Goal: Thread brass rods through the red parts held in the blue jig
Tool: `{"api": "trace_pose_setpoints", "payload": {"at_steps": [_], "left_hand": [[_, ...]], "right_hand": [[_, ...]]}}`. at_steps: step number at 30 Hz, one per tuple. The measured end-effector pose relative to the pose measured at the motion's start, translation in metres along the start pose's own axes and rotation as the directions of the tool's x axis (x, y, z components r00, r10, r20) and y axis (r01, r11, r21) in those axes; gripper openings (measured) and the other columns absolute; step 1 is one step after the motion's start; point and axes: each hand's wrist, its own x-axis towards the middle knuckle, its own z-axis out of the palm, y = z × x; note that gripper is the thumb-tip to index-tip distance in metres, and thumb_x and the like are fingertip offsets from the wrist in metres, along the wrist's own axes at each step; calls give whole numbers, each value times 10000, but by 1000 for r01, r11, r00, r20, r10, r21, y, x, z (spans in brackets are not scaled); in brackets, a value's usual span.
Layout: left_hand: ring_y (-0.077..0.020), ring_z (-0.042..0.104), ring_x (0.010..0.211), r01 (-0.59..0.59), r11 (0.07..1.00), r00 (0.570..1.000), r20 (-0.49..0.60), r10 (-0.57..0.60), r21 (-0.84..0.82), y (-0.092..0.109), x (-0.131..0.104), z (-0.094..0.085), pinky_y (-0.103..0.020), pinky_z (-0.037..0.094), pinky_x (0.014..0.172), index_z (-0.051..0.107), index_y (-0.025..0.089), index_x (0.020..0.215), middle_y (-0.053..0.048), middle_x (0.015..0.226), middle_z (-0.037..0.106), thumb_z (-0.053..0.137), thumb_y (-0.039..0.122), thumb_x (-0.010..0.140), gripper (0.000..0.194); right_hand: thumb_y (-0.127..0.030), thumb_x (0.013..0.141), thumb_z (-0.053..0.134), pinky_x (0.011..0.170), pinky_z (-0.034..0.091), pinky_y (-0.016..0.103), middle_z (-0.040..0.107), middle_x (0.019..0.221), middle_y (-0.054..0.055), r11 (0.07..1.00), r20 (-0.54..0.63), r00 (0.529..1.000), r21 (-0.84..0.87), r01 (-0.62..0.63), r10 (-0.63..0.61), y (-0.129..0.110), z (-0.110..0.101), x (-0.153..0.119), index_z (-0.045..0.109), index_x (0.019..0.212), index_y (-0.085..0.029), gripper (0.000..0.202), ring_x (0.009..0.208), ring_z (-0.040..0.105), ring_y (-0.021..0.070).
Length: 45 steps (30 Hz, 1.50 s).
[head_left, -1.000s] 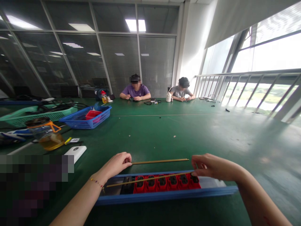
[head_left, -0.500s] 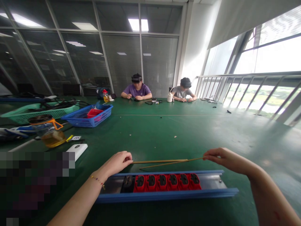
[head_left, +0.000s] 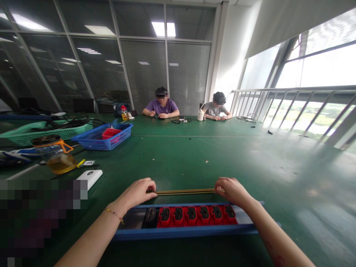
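Observation:
Thin yellowish strips (head_left: 185,192) lie side by side, stretched between my two hands just beyond a blue-edged metal channel (head_left: 186,233). The fingers of my left hand (head_left: 144,189) are closed on their left end. At their right end, my right hand (head_left: 228,189) pinches them with its fingertips. Inside the channel sits a row of several red sockets with black centres (head_left: 191,216), with one black unit (head_left: 151,217) at the row's left end. My right forearm passes over the channel's right end.
On the left are a white device (head_left: 93,178), a jar of amber liquid (head_left: 59,159), a blue basket (head_left: 107,142) with a red box in it, and a green basket (head_left: 25,137). Two people sit at the far side, near a white bottle (head_left: 200,115).
My right hand has moved left, bringing the strip it held in line beside the others. My left hand stays almost where it was, still closed on the left end.

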Motion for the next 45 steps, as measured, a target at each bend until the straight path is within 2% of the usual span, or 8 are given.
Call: {"api": "trace_pose_setpoints", "payload": {"at_steps": [6,18,23,27,30,34,38,45], "left_hand": [[-145,556,717,-34,998,999,7,33,61,3,0,0,-241,369,637,627,249,766,3,800,610,533,327,752,123],[-138,508,671,-66,985,998,24,63,161,11,3,1,-236,341,596,583,225,724,6,715,563,452,116,679,177],[-132,509,676,-73,997,992,-104,76,29,14,-1,-5,-232,372,630,555,208,707,6,729,544,448,166,687,117],[-132,520,723,-115,979,975,-206,78,-171,30,-6,-17,-227,400,682,526,190,715,-3,775,555,429,223,730,105],[-128,521,693,-93,966,989,-137,61,-243,43,-13,-27,-220,403,642,557,190,789,-4,783,572,442,275,751,147],[-120,503,626,-9,970,996,82,30,-241,54,-27,-43,-199,365,556,568,213,961,18,712,570,507,420,741,308],[-114,470,608,-3,971,993,110,30,-238,64,-43,-58,-190,340,540,602,201,798,21,661,539,408,511,790,366],[-118,511,583,72,944,968,249,11,-323,64,-56,-62,-189,344,500,603,202,729,23,645,587,461,505,752,335]], "right_hand": [[-196,771,503,705,390,258,646,986,25,1000,43,999,20,-2,2,5,4,0,595,965,-242,220,888,595,196],[-105,643,508,629,370,245,643,834,28,999,91,996,-46,17,-12,1,9,7,611,826,-216,238,755,588,186],[-149,663,477,598,366,221,576,755,10,982,-20,999,186,35,-32,10,1,2,588,724,-189,133,672,521,141],[-143,700,411,527,344,202,479,607,-37,887,-91,995,462,19,26,12,-12,-5,532,701,-179,127,567,429,109],[-143,699,429,499,323,197,435,576,-52,850,-48,999,526,6,22,8,-24,-13,535,742,-180,120,540,387,100],[-318,761,521,485,329,192,481,620,-41,805,180,975,593,-2,-130,3,-45,-29,557,867,-176,180,552,407,101],[-468,823,454,460,331,180,500,622,-27,768,278,943,639,-38,-184,2,-64,-43,553,820,-165,319,535,420,89],[-465,806,485,433,362,175,558,627,-20,740,402,883,665,-99,-243,-3,-69,-50,527,857,-175,297,475,471,79]]}}
